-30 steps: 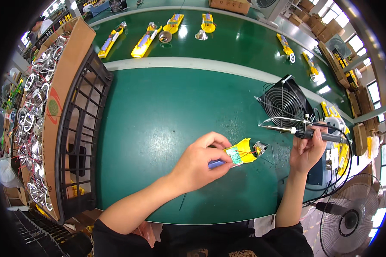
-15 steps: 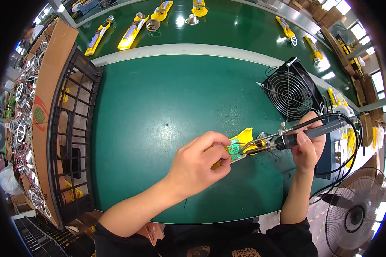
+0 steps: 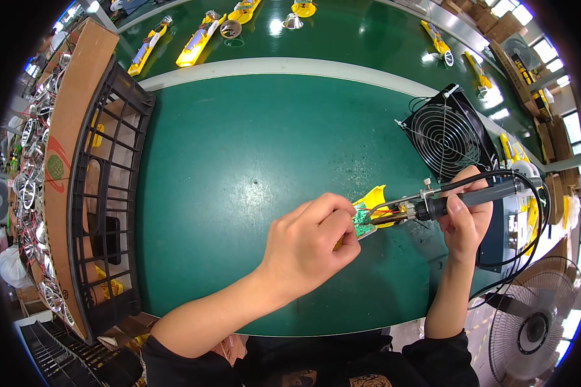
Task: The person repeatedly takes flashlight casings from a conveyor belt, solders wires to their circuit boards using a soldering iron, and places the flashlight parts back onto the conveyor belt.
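Observation:
My left hand (image 3: 311, 242) is closed around the near end of a yellow plastic lamp housing (image 3: 377, 196), its fingertips at the edge of a green circuit board (image 3: 363, 218) inside. Some of the housing is hidden under those fingers. From the right, my right hand (image 3: 465, 226) grips a soldering iron (image 3: 481, 197) by its dark handle, fingers wrapped round it. A thin bent metal tube runs along the iron toward the tip. The tip is at the board, over thin red wires; whether it touches cannot be made out.
A square black fan (image 3: 450, 138) stands beyond my right hand, and black cables (image 3: 541, 219) loop beside it. At left are a black plastic crate (image 3: 113, 193) and a cardboard box (image 3: 77, 129) near many reflectors. Yellow lamp bodies (image 3: 201, 40) lie on the far green surface.
My left hand and the lamp housing have shifted slightly right. The iron's tip now sits deeper over the board, with the bent tube's end beside it. The whole view has tilted slightly.

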A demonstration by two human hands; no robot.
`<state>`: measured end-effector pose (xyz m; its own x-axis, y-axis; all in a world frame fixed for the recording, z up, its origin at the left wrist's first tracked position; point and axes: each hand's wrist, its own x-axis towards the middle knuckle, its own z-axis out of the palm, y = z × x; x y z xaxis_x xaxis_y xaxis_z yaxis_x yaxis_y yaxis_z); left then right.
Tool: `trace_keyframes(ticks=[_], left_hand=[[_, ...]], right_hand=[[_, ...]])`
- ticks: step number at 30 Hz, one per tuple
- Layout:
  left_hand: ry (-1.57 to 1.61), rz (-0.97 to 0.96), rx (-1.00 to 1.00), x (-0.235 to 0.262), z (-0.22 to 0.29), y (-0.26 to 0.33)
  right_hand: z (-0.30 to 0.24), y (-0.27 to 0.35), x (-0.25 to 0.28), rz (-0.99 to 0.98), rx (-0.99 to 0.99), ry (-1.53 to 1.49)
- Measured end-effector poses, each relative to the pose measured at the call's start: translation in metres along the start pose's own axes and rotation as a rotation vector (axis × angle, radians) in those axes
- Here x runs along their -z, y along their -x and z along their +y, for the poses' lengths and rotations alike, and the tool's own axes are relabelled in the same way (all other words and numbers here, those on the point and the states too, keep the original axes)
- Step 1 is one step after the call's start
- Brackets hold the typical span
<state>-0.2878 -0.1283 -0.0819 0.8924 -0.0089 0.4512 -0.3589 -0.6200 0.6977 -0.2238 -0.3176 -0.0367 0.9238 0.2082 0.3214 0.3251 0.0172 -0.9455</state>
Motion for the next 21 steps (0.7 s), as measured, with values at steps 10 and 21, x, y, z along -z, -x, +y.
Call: trace_keyframes(ticks=[10,21], left_hand=[[-0.016,0.007,-0.011,-0.0012,0.0001,-0.0011],[-0.004,-0.029,0.011,0.0012,0.0008,-0.0034]], right_hand=[[0.0020,0.0001,0.0005,-0.021,-0.013,0.002],[0.0040,-0.0002,0.0008,-0.025,0.001,0.009]])
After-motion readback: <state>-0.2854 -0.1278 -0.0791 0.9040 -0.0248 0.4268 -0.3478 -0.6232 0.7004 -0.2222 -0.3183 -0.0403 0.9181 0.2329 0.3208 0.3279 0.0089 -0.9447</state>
